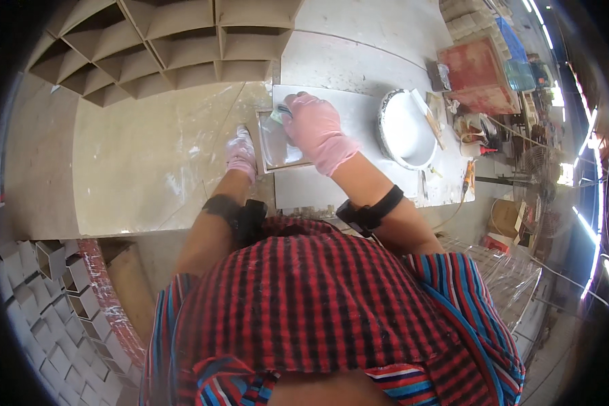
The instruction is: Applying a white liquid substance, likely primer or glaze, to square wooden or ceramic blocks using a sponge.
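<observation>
Touching shiny-floored rectangular box [273,147]

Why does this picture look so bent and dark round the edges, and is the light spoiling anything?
Head view: the fisheye lens bows straight edges, like those of the compartmented rack, and leaves black corners; head view: light strips at right glare white; head view: the shallow box has a pale sheen inside, possibly reflection; head view: the round tub looks almost featureless white inside.
</observation>
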A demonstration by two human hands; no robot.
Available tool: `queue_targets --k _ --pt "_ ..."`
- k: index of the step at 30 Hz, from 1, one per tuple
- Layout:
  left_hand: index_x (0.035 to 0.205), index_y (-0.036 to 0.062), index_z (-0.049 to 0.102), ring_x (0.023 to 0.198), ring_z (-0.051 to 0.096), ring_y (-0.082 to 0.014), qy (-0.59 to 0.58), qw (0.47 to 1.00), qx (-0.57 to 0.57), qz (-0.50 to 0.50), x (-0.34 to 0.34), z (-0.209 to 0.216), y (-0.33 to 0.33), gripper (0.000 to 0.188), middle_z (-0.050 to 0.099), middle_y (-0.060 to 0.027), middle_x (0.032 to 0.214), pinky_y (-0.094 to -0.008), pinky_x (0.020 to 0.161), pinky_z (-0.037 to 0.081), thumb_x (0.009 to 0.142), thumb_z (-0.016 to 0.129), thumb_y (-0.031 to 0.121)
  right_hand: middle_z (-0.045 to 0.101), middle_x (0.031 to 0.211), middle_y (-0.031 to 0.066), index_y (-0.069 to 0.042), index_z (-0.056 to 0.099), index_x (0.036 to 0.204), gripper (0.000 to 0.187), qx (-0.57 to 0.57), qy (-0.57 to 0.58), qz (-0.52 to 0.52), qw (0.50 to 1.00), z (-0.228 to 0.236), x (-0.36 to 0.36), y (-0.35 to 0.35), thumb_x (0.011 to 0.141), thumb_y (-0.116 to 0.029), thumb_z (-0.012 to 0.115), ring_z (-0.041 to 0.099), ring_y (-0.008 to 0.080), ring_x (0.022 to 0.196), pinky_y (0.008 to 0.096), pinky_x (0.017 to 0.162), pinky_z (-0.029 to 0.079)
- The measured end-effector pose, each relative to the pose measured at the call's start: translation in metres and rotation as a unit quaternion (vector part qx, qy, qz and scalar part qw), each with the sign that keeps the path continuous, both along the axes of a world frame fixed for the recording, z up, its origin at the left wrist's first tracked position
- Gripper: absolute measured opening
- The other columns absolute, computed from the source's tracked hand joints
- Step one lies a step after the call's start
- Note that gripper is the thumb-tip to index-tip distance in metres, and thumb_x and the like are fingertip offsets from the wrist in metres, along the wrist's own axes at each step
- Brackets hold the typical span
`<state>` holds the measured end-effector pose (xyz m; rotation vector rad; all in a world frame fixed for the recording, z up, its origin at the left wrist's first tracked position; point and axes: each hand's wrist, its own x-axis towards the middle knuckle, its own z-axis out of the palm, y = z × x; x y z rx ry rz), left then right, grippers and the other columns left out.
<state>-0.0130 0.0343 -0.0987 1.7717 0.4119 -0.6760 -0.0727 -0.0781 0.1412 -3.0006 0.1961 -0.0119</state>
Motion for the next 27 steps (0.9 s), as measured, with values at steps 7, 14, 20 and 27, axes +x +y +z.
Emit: queue_targets --k 7,14,20,27 --pt "0.098 -0.0075 0.057 0.097 0.051 -0.0409 0.012 0.999 -0.037 0.025 -0.003 0.011 -0.003 0.064 0.057 -0.0281 0.096 -0.0417 0.08 0.039 0.088 0.031 0.05 0.059 0.087 0.0169 -0.003 0.058 0.088 0.024 0.06 -0.046 0.018 0.997 -0.001 0.005 0.022 0.078 -0.025 0.053 0.057 0.0331 0.081 0.0401 0.073 0.046" --pt "0.097 -0.0076 0.058 0.096 0.052 -0.042 0.022 0.998 0.054 -0.001 -0.004 0.03 -0.003 0.064 0.058 -0.0283 0.094 -0.0412 0.08 0.04 0.088 0.031 0.049 0.059 0.093 0.0155 -0.008 0.059 0.092 0.021 0.059 0.081 0.154 0.983 0.023 -0.029 -0.017 0.079 -0.022 0.051 0.058 0.0321 0.083 0.0403 0.074 0.046" --pt "0.096 -0.0061 0.059 0.092 0.054 -0.042 -0.002 0.995 0.091 -0.044 -0.007 0.042 -0.001 0.063 0.059 -0.0276 0.089 -0.0412 0.078 0.042 0.088 0.032 0.05 0.06 0.089 0.0148 -0.006 0.059 0.089 0.017 -0.029 0.215 0.068 0.974 0.021 -0.047 -0.015 0.077 -0.017 0.051 0.059 0.0322 0.078 0.0395 0.071 0.048" --pt "0.095 -0.0063 0.059 0.089 0.056 -0.0407 -0.05 0.995 0.075 -0.032 -0.006 0.036 -0.004 0.062 0.06 -0.0254 0.089 -0.0409 0.075 0.042 0.087 0.034 0.05 0.06 0.084 0.0158 -0.004 0.059 0.086 0.017 0.041 0.071 0.129 0.988 0.015 -0.034 -0.001 0.074 -0.015 0.054 0.058 0.0335 0.076 0.0399 0.068 0.047"
